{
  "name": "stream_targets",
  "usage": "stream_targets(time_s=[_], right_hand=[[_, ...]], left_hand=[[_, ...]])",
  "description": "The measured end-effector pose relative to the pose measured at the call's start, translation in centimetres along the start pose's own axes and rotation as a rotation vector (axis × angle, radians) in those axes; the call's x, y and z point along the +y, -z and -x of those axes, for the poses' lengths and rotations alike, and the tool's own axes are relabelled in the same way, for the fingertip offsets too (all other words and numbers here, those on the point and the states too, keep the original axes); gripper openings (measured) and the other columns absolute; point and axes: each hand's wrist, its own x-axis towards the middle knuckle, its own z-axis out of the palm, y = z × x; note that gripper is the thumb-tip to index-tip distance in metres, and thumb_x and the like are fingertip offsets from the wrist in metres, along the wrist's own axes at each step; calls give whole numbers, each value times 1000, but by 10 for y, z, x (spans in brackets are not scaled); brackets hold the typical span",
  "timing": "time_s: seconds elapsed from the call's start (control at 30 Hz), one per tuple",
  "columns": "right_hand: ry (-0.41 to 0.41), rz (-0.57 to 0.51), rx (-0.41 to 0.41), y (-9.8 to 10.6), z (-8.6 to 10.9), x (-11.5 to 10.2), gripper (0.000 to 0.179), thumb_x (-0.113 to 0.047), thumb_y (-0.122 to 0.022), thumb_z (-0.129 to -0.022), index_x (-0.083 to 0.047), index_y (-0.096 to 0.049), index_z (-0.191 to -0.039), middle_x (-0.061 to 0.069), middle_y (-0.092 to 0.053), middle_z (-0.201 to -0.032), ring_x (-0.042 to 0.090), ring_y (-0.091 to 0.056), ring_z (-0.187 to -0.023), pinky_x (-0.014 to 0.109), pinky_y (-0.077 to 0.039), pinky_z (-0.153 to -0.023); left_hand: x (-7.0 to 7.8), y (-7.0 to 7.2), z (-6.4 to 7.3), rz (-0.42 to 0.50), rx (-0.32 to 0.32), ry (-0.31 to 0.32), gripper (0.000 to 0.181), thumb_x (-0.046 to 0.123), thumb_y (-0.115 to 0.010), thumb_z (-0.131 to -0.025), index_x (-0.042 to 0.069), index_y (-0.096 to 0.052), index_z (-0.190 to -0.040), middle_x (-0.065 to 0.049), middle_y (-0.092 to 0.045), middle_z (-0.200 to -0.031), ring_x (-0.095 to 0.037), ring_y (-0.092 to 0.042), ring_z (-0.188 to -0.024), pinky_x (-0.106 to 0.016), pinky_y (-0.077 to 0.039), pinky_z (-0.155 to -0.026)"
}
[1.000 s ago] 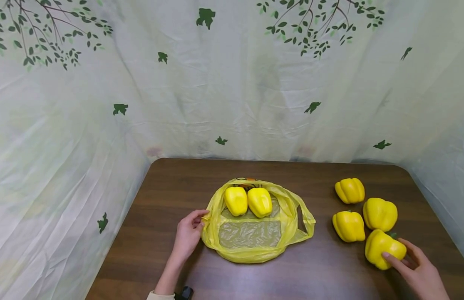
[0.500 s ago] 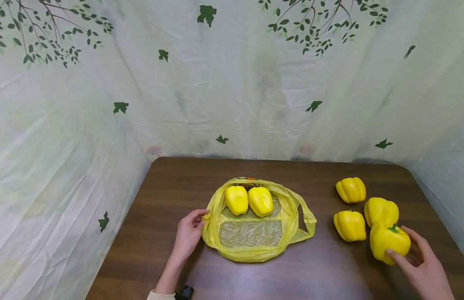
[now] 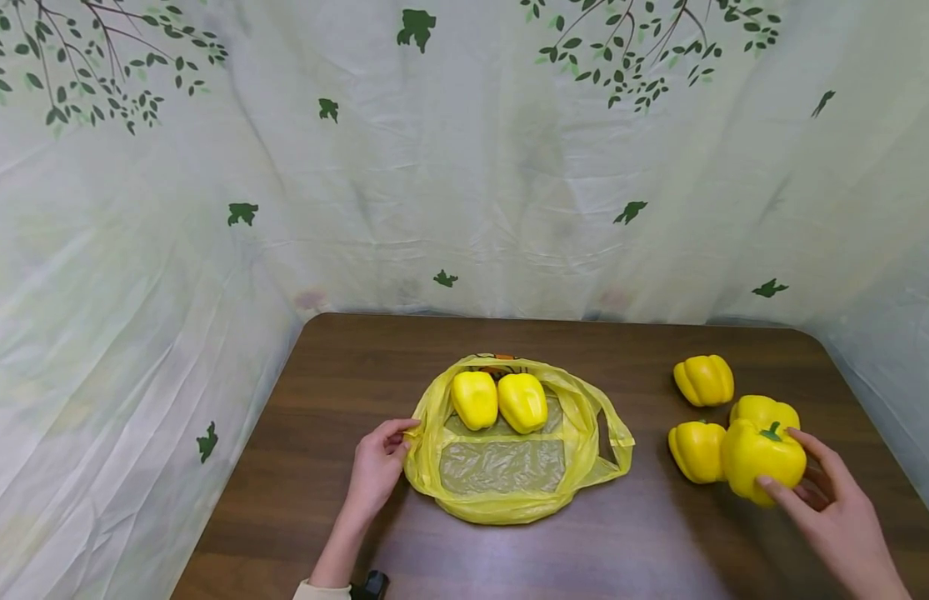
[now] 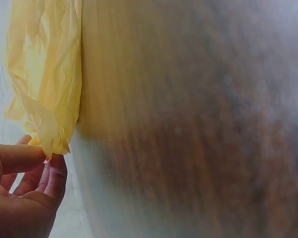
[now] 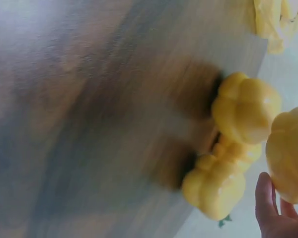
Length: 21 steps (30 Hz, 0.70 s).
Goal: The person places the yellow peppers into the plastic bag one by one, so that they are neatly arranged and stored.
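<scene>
A yellow plastic bag lies spread with its mouth up, and two yellow bell peppers rest inside by its far side. My left hand pinches the bag's left edge between thumb and fingers; the left wrist view shows the gathered plastic at the fingertips. On the right, my right hand grips a yellow bell pepper, green stem up, raised off the table. That held pepper also shows in the right wrist view. Behind it, partly covered, are two peppers on the table, with another pepper farther back.
The brown wooden table has rounded far corners. A pale curtain printed with leaves and branches hangs behind it and along both sides. One bag handle sticks out to the right, toward the loose peppers.
My right hand has lifted its pepper from the table, turned it stem up, and carried it slightly left and away from me. The left hand and the bag stay put.
</scene>
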Motion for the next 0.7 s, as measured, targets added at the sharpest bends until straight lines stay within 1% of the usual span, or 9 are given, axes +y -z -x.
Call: stream_targets(time_s=[0.13,0.27,0.5,0.6,0.7], right_hand=[[27,-16,-34,-3,-3,-7,78,-32,-70,-92,-22,-25,-156,27,-30,-147,-5,-42,-104,1,-37,-69],[65,-55,-65,-6,-5,-14,75,-29,-70,-92,-25,-28,-155,24,-31,-145,-13,-39,-100,2,-38,-72],[99,-46,-99,-17,-9,-32,75,-33,-70,-92,-20,-30,-154,22,-36,-142,-11,-41,-99,3,-40,-73],[139,-62,-104,-22,-10,-37,74,-30,-72,-91,-18,-32,-153,20,-38,-140,-14,-41,-98,4,-41,-74],[179,-79,-107,-27,-11,-42,73,-25,-73,-90,-17,-34,-151,18,-38,-141,-15,-42,-101,4,-42,-76]], left_hand=[[1,0,0,13,6,17,36,-19,-59,-83,4,-74,-106,-11,-69,-102,-23,-62,-84,-31,-53,-74],[1,-1,-1,41,10,39,34,-18,-61,-82,3,-74,-105,-11,-70,-100,-22,-63,-82,-27,-52,-71],[0,0,-2,111,5,75,32,-17,-61,-83,2,-74,-106,-14,-69,-99,-23,-63,-81,-23,-51,-69],[0,0,-2,130,4,85,31,-16,-61,-83,1,-74,-106,-14,-69,-99,-23,-62,-81,-23,-51,-69],[0,0,-2,150,8,89,30,-16,-62,-83,0,-73,-106,-15,-69,-99,-23,-62,-81,-22,-51,-68]])
